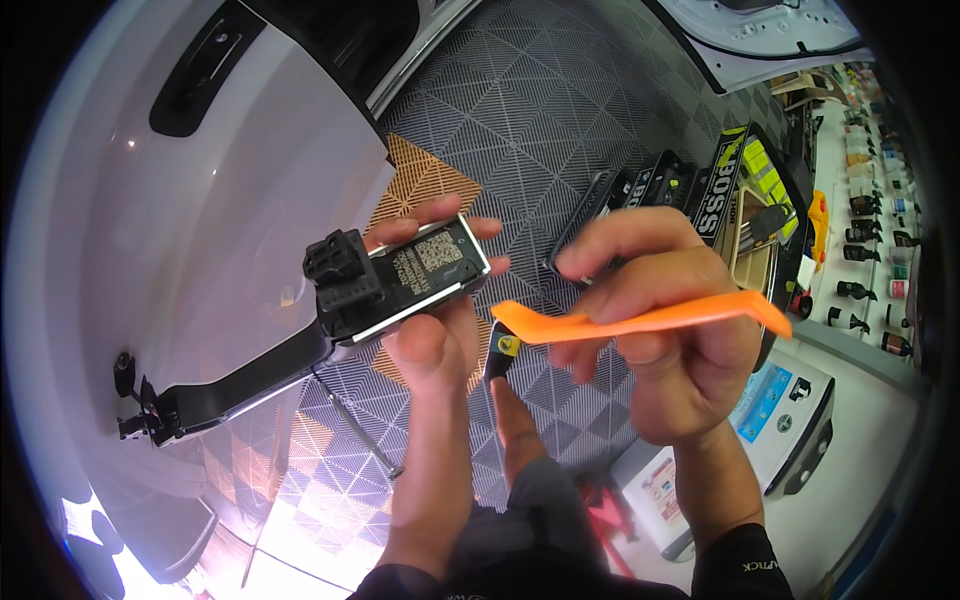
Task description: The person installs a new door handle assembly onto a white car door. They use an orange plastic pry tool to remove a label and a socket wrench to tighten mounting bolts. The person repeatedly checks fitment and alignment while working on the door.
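My left hand (435, 350) is closed around a black rectangular electronic module (425, 265) with a pale metal rim and a printed code label facing up. A blocky black connector (342, 270) sits on the module's left end. From there a long black bar (245, 375) runs down to the lower left, beside the white car door; whether it joins the module I cannot tell. Pinched between thumb and fingers of my right hand (690, 370) is an orange plastic pry tool (680, 313). Its flat tip points left, just right of the module and apart from it.
A white car door panel (230, 200) with a dark handle recess fills the left. Tool cases (640, 190) and an open tote (765, 190) stand on the patterned tile floor (520, 110). Bottles line a shelf (870, 230) at far right, above a white box (785, 410).
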`<act>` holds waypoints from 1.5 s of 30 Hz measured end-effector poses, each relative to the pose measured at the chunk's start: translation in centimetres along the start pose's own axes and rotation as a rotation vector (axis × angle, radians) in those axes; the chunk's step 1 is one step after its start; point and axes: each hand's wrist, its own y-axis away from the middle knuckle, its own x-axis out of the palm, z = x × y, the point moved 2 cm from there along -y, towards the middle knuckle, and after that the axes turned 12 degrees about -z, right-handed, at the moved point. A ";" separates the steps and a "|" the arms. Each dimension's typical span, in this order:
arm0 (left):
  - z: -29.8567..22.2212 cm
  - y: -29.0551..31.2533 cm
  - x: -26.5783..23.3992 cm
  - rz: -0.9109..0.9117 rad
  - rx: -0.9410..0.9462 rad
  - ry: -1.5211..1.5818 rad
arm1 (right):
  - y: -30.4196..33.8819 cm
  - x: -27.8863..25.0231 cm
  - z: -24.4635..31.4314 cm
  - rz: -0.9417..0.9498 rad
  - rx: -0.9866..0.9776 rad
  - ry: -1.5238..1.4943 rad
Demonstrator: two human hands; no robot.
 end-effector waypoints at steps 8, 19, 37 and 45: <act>-0.1 0.0 0.1 0.038 -0.032 -0.017 | -0.7 0.3 0.9 0.076 0.350 0.020; 0.1 -0.6 -0.5 0.019 -0.064 0.184 | -0.6 1.2 1.4 0.150 1.129 -0.088; -0.6 -1.5 -2.1 0.275 -0.052 0.040 | -0.7 2.1 0.8 0.208 0.415 0.220; -1.1 1.6 -4.8 -0.069 -0.196 -0.085 | -6.0 9.5 -0.1 0.783 -0.199 0.583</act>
